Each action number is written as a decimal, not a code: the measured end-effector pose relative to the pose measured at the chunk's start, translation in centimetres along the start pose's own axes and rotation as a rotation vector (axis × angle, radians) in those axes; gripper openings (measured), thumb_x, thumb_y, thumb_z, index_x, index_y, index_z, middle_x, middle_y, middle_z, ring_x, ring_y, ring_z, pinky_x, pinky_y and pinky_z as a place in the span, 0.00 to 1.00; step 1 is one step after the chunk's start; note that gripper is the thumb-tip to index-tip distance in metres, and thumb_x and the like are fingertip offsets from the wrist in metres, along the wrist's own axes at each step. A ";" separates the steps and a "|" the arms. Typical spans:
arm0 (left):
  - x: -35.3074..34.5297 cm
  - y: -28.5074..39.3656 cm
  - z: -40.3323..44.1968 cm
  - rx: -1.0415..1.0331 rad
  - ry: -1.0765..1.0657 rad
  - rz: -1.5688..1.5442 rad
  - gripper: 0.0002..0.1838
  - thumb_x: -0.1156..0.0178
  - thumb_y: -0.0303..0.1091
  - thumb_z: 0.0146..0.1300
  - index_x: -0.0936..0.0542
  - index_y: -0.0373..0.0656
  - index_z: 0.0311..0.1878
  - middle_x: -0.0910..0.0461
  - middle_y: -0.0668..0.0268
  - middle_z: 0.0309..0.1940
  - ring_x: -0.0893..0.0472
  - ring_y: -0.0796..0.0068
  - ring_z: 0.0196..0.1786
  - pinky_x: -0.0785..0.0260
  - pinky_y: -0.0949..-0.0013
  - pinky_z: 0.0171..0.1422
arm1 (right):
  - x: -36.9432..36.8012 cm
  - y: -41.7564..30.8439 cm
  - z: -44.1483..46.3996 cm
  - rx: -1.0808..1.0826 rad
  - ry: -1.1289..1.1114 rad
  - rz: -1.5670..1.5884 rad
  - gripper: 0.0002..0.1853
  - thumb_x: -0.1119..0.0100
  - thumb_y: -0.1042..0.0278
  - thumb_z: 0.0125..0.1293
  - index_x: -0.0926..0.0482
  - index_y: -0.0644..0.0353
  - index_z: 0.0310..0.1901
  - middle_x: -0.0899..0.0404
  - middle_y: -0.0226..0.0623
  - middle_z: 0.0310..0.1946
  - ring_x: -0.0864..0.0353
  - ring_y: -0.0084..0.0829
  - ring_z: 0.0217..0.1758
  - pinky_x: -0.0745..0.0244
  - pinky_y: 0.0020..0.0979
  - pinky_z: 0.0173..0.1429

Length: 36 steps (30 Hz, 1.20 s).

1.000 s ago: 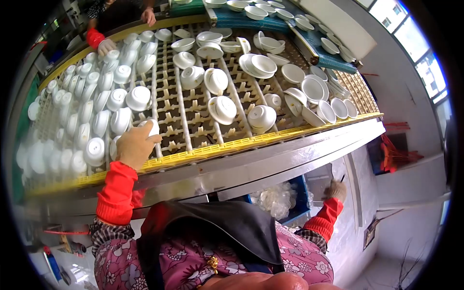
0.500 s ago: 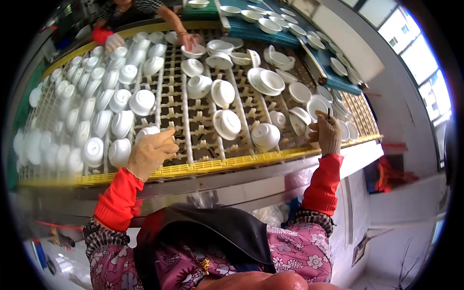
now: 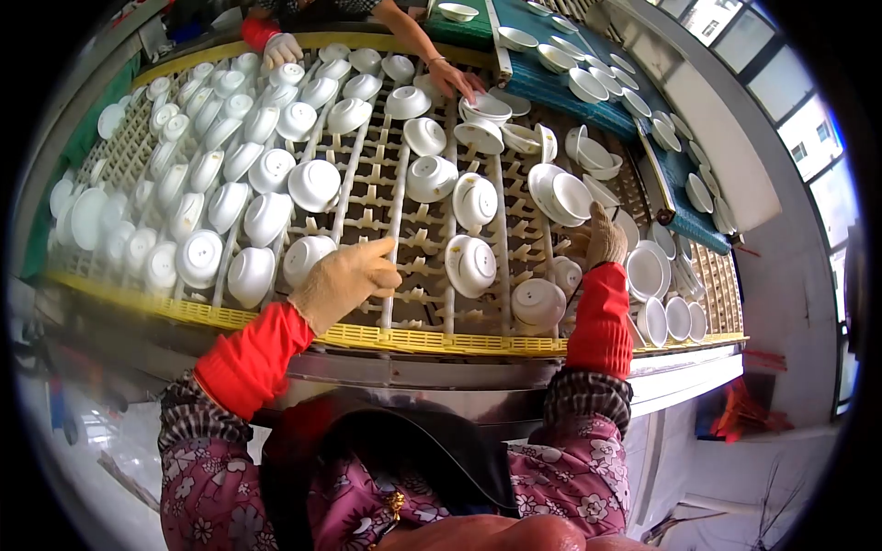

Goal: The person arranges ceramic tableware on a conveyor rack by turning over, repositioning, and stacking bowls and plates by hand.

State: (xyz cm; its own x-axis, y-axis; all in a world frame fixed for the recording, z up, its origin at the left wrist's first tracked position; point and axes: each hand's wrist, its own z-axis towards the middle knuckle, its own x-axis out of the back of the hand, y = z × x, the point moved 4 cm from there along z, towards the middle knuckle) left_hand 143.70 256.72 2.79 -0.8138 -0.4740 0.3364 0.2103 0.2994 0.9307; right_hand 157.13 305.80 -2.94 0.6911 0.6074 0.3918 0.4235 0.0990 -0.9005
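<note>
My left hand (image 3: 344, 283), in a tan glove, is over the near part of the pegged rack (image 3: 418, 308), fingers apart and pointing right, with nothing held. Beside it, to the left, lies an upturned white bowl (image 3: 307, 260). My right hand (image 3: 602, 241), also gloved, reaches over the rack at the right, close to a stack of white bowls (image 3: 562, 197). A thin dark object shows at its fingers, too small to name. Just below and left of this hand are a small bowl (image 3: 566, 274) and a larger upturned bowl (image 3: 538, 305).
Rows of upturned white bowls (image 3: 315, 185) cover the rack's left side. A co-worker's bare hand (image 3: 454, 79) touches bowls at the back; their gloved hand (image 3: 282, 50) is farther left. A blue-green belt (image 3: 597, 110) carries more bowls. The rack's yellow edge (image 3: 441, 340) runs in front of me.
The view has shifted, so the rack appears lower and farther right. My right hand has risen from below the rack to over it. My left hand has come off the near bowl, and the co-worker's bare hand has reached in.
</note>
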 end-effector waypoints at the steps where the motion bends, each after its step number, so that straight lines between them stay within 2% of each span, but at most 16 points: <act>1: -0.4 -0.5 0.4 -0.006 0.005 -0.063 0.07 0.35 0.27 0.78 0.21 0.35 0.50 0.11 0.64 0.40 0.08 0.72 0.44 0.17 0.69 0.47 | 1.3 2.0 3.2 0.081 0.052 -0.337 0.44 0.15 0.52 0.61 0.22 0.47 0.79 0.07 0.54 0.54 0.07 0.55 0.55 0.13 0.50 0.61; 3: -1.4 -1.3 1.2 -0.052 0.051 -0.258 0.07 0.36 0.28 0.78 0.20 0.35 0.52 0.09 0.61 0.39 0.07 0.72 0.43 0.17 0.68 0.45 | 2.2 4.6 7.1 0.209 0.098 -0.685 0.46 0.15 0.50 0.61 0.23 0.46 0.81 0.08 0.55 0.57 0.07 0.56 0.59 0.13 0.51 0.65; 5: -2.0 -1.4 2.1 -0.255 0.056 0.120 0.08 0.33 0.29 0.76 0.21 0.36 0.49 0.06 0.62 0.37 0.05 0.68 0.42 0.14 0.65 0.48 | 1.1 6.3 9.2 0.319 0.082 -0.826 0.44 0.19 0.47 0.65 0.23 0.49 0.81 0.09 0.54 0.60 0.07 0.55 0.59 0.12 0.51 0.64; 8: -1.7 -1.4 1.7 -0.283 0.095 0.286 0.12 0.28 0.32 0.73 0.22 0.38 0.45 0.06 0.63 0.37 0.06 0.61 0.40 0.14 0.61 0.47 | -0.4 8.5 12.4 0.411 0.012 -0.800 0.41 0.25 0.44 0.72 0.23 0.55 0.81 0.10 0.53 0.63 0.07 0.53 0.60 0.10 0.50 0.63; 11: -1.7 -3.0 1.7 -0.302 0.044 0.244 0.08 0.26 0.35 0.71 0.16 0.44 0.41 0.15 0.66 0.35 0.09 0.60 0.40 0.14 0.59 0.48 | 0.3 10.5 16.3 0.415 -0.120 -0.643 0.39 0.31 0.40 0.79 0.22 0.60 0.80 0.12 0.51 0.67 0.07 0.52 0.60 0.08 0.49 0.62; 13: -1.8 -3.1 1.8 -0.201 -0.023 0.119 0.08 0.28 0.35 0.74 0.15 0.43 0.49 0.15 0.66 0.40 0.10 0.65 0.44 0.15 0.62 0.50 | 0.7 9.0 15.7 0.492 -0.090 -0.909 0.35 0.30 0.39 0.76 0.14 0.58 0.73 0.08 0.52 0.59 0.05 0.51 0.54 0.08 0.50 0.53; 15: -1.9 -2.6 1.6 0.050 -0.148 0.005 0.17 0.32 0.33 0.79 0.17 0.37 0.65 0.10 0.63 0.46 0.11 0.72 0.49 0.17 0.67 0.54 | 1.8 9.2 15.5 0.459 -0.078 -0.891 0.32 0.30 0.40 0.75 0.09 0.59 0.67 0.07 0.53 0.55 0.05 0.49 0.49 0.08 0.48 0.46; 17: -2.7 -3.7 1.6 -0.142 -0.103 -0.020 0.20 0.32 0.32 0.79 0.17 0.36 0.69 0.10 0.64 0.47 0.12 0.74 0.49 0.17 0.67 0.54 | 1.7 10.2 15.6 0.382 -0.083 -0.604 0.30 0.30 0.43 0.75 0.08 0.63 0.64 0.07 0.52 0.53 0.04 0.47 0.45 0.09 0.46 0.43; 19: -2.9 -4.7 1.8 -0.141 -0.123 -0.047 0.25 0.32 0.32 0.79 0.20 0.34 0.74 0.11 0.63 0.50 0.11 0.74 0.53 0.16 0.66 0.59 | 1.0 9.4 13.4 0.391 -0.076 -0.353 0.30 0.29 0.46 0.75 0.09 0.67 0.63 0.07 0.53 0.52 0.04 0.47 0.43 0.09 0.44 0.41; 21: -3.1 -5.4 1.7 -0.132 -0.129 -0.122 0.28 0.31 0.32 0.79 0.22 0.32 0.76 0.11 0.62 0.53 0.11 0.73 0.57 0.15 0.66 0.64 | -1.0 6.4 6.6 0.188 -0.039 0.143 0.29 0.28 0.51 0.74 0.11 0.72 0.63 0.08 0.54 0.50 0.05 0.48 0.41 0.08 0.44 0.37; 25: -2.7 -4.1 1.5 0.066 -0.138 -0.468 0.31 0.31 0.33 0.80 0.26 0.31 0.80 0.14 0.60 0.64 0.12 0.68 0.66 0.16 0.63 0.71 | -3.2 1.2 -0.9 0.184 -0.172 0.252 0.29 0.27 0.54 0.72 0.14 0.74 0.63 0.10 0.54 0.48 0.06 0.49 0.35 0.05 0.44 0.32; 28: -1.8 -2.4 0.0 0.077 0.061 -0.737 0.46 0.18 0.60 0.69 0.25 0.39 0.78 0.19 0.57 0.77 0.11 0.62 0.68 0.12 0.60 0.64 | -4.8 -5.3 -7.8 0.133 -0.206 0.274 0.28 0.28 0.55 0.72 0.16 0.74 0.61 0.10 0.54 0.47 0.07 0.48 0.33 0.06 0.42 0.29; 29: -2.0 -3.2 0.5 0.087 0.014 -0.799 0.56 0.21 0.66 0.69 0.34 0.42 0.87 0.23 0.51 0.80 0.14 0.53 0.73 0.13 0.54 0.68 | -5.7 -6.0 -8.0 0.186 -0.250 0.226 0.27 0.28 0.56 0.73 0.16 0.73 0.61 0.10 0.52 0.45 0.07 0.46 0.33 0.07 0.41 0.27; 32: -2.6 -3.5 1.4 0.003 -0.092 -0.961 0.60 0.22 0.67 0.70 0.40 0.42 0.91 0.26 0.50 0.82 0.16 0.52 0.75 0.14 0.51 0.70 | -8.2 -7.4 -9.7 0.322 -0.373 0.094 0.24 0.28 0.59 0.74 0.16 0.71 0.61 0.09 0.46 0.41 0.07 0.39 0.31 0.09 0.40 0.24; 34: -2.2 -2.3 0.8 -0.042 -0.047 -1.040 0.33 0.31 0.45 0.83 0.27 0.38 0.82 0.15 0.62 0.67 0.14 0.69 0.68 0.18 0.64 0.71 | -10.6 -8.1 -11.3 0.314 -0.467 0.050 0.20 0.27 0.64 0.73 0.13 0.71 0.59 0.08 0.42 0.40 0.08 0.34 0.30 0.12 0.35 0.25; 36: -2.2 -0.4 -0.6 -0.039 -0.013 -1.139 0.31 0.33 0.44 0.85 0.25 0.38 0.81 0.14 0.61 0.66 0.13 0.69 0.66 0.17 0.64 0.69 | -13.4 -8.0 -11.8 0.651 -0.621 -0.165 0.20 0.26 0.64 0.73 0.12 0.72 0.58 0.07 0.42 0.41 0.07 0.33 0.32 0.11 0.35 0.29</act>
State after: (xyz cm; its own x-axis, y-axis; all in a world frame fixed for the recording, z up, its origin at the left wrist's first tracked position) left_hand 145.78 257.15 1.76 -0.5480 -0.4448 -0.7084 -0.6378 -0.3258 0.6979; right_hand 151.36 287.58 1.21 0.1320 0.8423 0.5226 -0.0549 0.5326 -0.8446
